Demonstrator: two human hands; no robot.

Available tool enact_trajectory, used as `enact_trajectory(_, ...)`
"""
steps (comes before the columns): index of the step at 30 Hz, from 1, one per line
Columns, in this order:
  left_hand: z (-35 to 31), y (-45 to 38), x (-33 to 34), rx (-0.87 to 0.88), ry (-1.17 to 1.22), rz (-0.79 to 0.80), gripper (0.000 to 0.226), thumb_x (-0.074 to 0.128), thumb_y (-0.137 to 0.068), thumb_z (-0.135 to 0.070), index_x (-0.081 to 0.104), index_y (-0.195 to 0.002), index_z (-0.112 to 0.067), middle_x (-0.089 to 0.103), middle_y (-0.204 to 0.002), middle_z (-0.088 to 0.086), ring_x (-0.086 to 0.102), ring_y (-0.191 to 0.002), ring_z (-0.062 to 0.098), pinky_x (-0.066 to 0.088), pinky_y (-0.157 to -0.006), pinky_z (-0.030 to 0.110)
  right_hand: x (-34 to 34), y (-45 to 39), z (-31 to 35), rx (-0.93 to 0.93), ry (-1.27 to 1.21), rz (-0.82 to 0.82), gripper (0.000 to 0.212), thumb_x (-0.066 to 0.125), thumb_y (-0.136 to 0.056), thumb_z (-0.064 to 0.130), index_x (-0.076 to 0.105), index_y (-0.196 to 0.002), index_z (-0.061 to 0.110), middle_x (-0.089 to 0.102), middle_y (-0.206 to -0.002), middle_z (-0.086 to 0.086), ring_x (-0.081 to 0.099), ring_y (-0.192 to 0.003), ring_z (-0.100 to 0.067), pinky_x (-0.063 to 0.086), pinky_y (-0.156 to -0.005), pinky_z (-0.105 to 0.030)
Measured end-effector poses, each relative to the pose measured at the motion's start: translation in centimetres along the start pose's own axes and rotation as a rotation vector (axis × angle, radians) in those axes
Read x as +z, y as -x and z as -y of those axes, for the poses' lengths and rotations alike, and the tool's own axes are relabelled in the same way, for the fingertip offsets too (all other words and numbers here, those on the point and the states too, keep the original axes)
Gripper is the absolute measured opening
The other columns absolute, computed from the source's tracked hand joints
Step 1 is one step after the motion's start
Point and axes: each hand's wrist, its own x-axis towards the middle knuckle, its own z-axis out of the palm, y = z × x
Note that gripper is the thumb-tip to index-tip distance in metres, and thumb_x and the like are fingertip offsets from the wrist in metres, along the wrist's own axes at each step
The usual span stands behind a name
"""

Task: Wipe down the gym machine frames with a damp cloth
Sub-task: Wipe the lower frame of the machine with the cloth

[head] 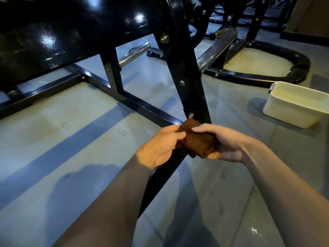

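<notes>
A brown cloth (196,139) is bunched between both my hands, just in front of the foot of a black gym machine frame (187,72). My left hand (160,145) pinches the cloth's left edge with thumb and fingers. My right hand (224,143) grips the cloth from the right, thumb on top and fingers curled underneath. The cloth sits over the joint where the slanted black upright meets the low floor bar (142,106), next to a bolt (191,115). A glossy black panel (62,32) fills the upper left.
A white plastic tub (293,104) stands on the grey tiled floor at the right. Chrome bars (217,49) and a second curved black machine base (284,56) lie behind the frame. Another black frame bar (160,189) runs down under my hands.
</notes>
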Motion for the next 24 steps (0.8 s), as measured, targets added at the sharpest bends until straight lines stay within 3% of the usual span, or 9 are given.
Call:
enact_trajectory(2,0.4,0.4,-0.2,-0.010,-0.036,0.055,0.035,0.046,-0.102,0.009,0.065,-0.127,-0.006,0.070,-0.118,0.013,0.067,-0.098,0.019,0.057,-0.081,0.023,0.2,-0.5,-0.7,0.089,0.053,0.063,0.058,0.078,-0.074,0.030,0.069,-0.125,0.004,0.075,-0.113,-0.017,0.074,-0.086,-0.025,0.063,-0.061,-0.031)
enact_trajectory(4,0.6,0.7,-0.3,0.013,-0.127,0.018,0.036,0.051,-0.101,0.008,0.066,-0.126,-0.012,0.070,-0.114,0.006,0.068,-0.093,0.013,0.059,-0.076,0.020,-0.1,-0.9,-1.4,0.131,0.077,0.065,0.053,0.073,-0.077,0.023,0.069,-0.126,0.004,0.075,-0.119,-0.019,0.074,-0.091,-0.024,0.064,-0.070,-0.034)
enact_trajectory(8,2.2,1.8,-1.9,0.044,-0.722,-0.401,0.044,0.067,-0.094,-0.030,0.060,-0.137,-0.026,0.061,-0.133,0.002,0.056,-0.125,0.024,0.045,-0.107,0.037,-2.0,-1.6,-2.2,0.055,-0.022,-0.192,0.040,0.065,-0.090,0.010,0.063,-0.130,0.015,0.074,-0.116,-0.019,0.071,-0.093,-0.031,0.056,-0.089,-0.053)
enact_trajectory(10,3.0,3.3,-2.7,-0.075,-1.112,-0.427,0.055,0.066,-0.090,-0.046,0.053,-0.138,-0.022,0.058,-0.134,0.005,0.050,-0.127,0.031,0.037,-0.111,0.042,-2.4,-2.2,-1.9,-0.102,-0.097,-0.362,0.035,0.063,-0.094,0.006,0.061,-0.123,0.025,0.072,-0.116,-0.019,0.073,-0.089,-0.031,0.062,-0.081,-0.051)
enact_trajectory(12,4.0,4.0,-3.1,-0.178,-1.338,-0.322,0.071,0.068,-0.085,-0.059,0.045,-0.139,-0.018,0.055,-0.136,0.007,0.048,-0.130,0.032,0.028,-0.118,0.048,-2.0,-3.1,-1.3,-0.220,0.004,-0.516,0.024,0.070,-0.095,0.024,0.061,-0.116,0.031,0.070,-0.119,-0.014,0.072,-0.088,-0.024,0.062,-0.064,-0.037)
enact_trajectory(14,4.6,3.6,-3.2,-0.225,-1.388,-0.229,0.084,0.072,-0.080,-0.065,0.039,-0.142,-0.018,0.054,-0.137,0.008,0.049,-0.132,0.032,0.027,-0.119,0.053,-1.0,-4.2,-0.9,-0.301,0.151,-0.597,0.040,0.072,-0.090,0.056,0.061,-0.119,0.033,0.071,-0.119,-0.006,0.071,-0.092,-0.020,0.059,-0.061,-0.032)
enact_trajectory(16,4.6,3.1,-3.4,-0.240,-1.369,-0.163,0.081,0.076,-0.080,-0.060,0.040,-0.140,-0.019,0.057,-0.130,0.007,0.055,-0.122,0.030,0.042,-0.108,0.048,-0.3,-5.5,-0.8,-0.395,0.350,-0.676,0.065,0.067,-0.085,0.073,0.054,-0.134,0.033,0.067,-0.123,0.002,0.068,-0.102,-0.021,0.060,-0.081,-0.039)
enact_trajectory(20,3.7,2.7,-4.1,-0.180,-1.305,-0.188,0.039,0.072,-0.092,-0.037,0.057,-0.122,-0.017,0.053,-0.090,-0.001,0.055,-0.090,0.022,0.046,-0.076,0.035,0.8,-7.3,-2.0,-0.604,0.987,-0.755,0.066,0.063,-0.096,0.060,0.034,-0.149,0.033,0.047,-0.141,-0.001,0.056,-0.117,-0.028,0.053,-0.096,-0.046)
enact_trajectory(24,3.8,2.4,-5.4,-0.213,-1.209,-0.185,0.036,0.072,-0.089,-0.046,0.059,-0.111,-0.021,0.060,-0.094,0.002,0.062,-0.092,0.023,0.053,-0.079,0.036,2.1,-8.5,-3.2,-0.551,1.318,-0.622,0.059,0.053,-0.100,0.060,0.038,-0.152,0.034,0.037,-0.151,0.002,0.047,-0.123,-0.034,0.052,-0.093,-0.046)
